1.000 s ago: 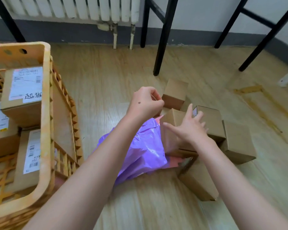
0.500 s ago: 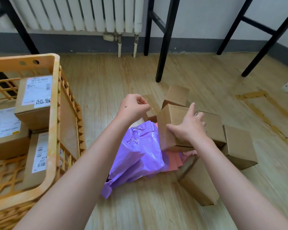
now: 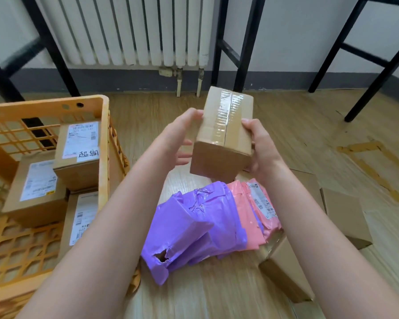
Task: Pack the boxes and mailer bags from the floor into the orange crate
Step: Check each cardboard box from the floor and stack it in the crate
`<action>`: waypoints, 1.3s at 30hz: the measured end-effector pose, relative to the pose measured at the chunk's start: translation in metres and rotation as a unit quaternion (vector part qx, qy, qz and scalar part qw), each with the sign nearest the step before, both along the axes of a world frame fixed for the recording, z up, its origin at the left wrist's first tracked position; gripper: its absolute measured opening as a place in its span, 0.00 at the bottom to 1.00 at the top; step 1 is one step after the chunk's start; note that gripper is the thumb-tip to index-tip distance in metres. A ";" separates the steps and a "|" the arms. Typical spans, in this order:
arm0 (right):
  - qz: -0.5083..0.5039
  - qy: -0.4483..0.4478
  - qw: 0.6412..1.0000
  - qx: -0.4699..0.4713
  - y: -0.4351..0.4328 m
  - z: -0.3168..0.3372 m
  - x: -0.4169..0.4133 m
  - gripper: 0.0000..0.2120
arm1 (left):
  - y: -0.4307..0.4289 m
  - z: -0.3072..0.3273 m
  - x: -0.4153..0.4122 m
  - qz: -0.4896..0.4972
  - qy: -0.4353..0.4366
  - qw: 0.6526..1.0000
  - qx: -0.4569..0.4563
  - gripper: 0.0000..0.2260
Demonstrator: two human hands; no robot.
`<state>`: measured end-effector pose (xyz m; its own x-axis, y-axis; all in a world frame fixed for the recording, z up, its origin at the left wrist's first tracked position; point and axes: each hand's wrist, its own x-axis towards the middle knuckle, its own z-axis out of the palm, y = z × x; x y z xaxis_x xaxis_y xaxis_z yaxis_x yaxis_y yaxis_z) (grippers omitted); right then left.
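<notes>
Both hands are on the taped box (image 3: 224,137), held in the air to the right of the orange crate (image 3: 103,143) and apart from its wall. The left hand (image 3: 180,137) has its thumb on the box's top left edge and its fingers curled at the side. The right hand (image 3: 260,146) clamps the opposite edge, thumb on top; I can't tell how its fingers lie behind the box.

In the crate, three labelled boxes (image 3: 78,157) crowd its right wall, and bare lattice bottom shows at the near left. Right of the crate is a strip of wood floor, then the purple mailer bag (image 3: 194,229) overlapping the pink mailer bag (image 3: 251,217). Farther right again, plain floor boxes (image 3: 346,217) sit touching the pink one's edge.
</notes>
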<state>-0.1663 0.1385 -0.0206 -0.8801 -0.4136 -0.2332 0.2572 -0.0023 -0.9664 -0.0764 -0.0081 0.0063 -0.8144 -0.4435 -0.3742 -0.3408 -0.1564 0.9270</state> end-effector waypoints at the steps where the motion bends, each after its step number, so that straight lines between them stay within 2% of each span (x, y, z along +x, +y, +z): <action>1: 0.009 -0.016 1.000 -0.020 -0.005 0.001 0.002 0.25 | -0.005 0.004 0.005 -0.002 0.002 1.000 0.013 0.18; 3: 0.021 -0.031 0.998 -0.050 -0.017 0.004 0.008 0.26 | -0.013 0.011 0.015 -0.023 0.012 0.999 0.031 0.30; 4: 0.023 -0.034 0.997 -0.064 -0.023 0.006 0.012 0.23 | -0.017 0.015 0.021 -0.028 0.021 0.999 0.035 0.32; 6: 0.044 -0.038 0.994 -0.095 -0.036 0.010 0.018 0.17 | -0.025 0.024 0.033 -0.009 0.039 0.999 0.027 0.28; 9: 0.084 -0.040 0.988 -0.126 -0.055 0.014 0.024 0.16 | -0.040 0.036 0.052 0.038 0.048 0.998 0.009 0.21; 14: 0.128 0.004 0.985 -0.117 -0.096 0.023 0.050 0.14 | -0.070 0.049 0.080 0.066 0.038 0.996 -0.054 0.31; 18: 0.127 0.064 0.984 -0.109 -0.123 0.027 0.070 0.19 | -0.098 0.054 0.104 0.105 0.036 0.985 -0.135 0.29; 20: 0.137 0.117 0.981 -0.078 -0.134 0.026 0.080 0.17 | -0.114 0.055 0.119 0.120 0.027 0.978 -0.168 0.31; 23: 0.145 0.163 0.974 -0.062 -0.152 0.025 0.096 0.17 | -0.136 0.051 0.149 0.153 0.002 0.973 -0.171 0.36; 27: 0.150 0.202 0.967 -0.045 -0.179 0.029 0.122 0.17 | -0.161 0.038 0.190 0.193 -0.102 0.950 -0.225 0.36; 31: 0.168 0.217 0.960 -0.047 -0.200 0.029 0.142 0.16 | -0.175 0.013 0.224 0.176 -0.251 0.922 -0.239 0.42; 35: 0.189 0.229 0.954 -0.039 -0.212 0.026 0.159 0.18 | -0.177 -0.013 0.248 0.127 -0.390 0.872 -0.266 0.48; 39: 0.190 0.241 0.951 -0.025 -0.210 0.021 0.159 0.17 | -0.175 -0.032 0.251 0.075 -0.484 0.820 -0.295 0.51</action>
<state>-0.0075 -0.0717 0.0008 -0.6638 -0.7238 0.1883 -0.2254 -0.0465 -0.9732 0.1743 -0.1832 -0.0260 -0.1816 -0.8482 -0.4976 -0.9800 0.1144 0.1627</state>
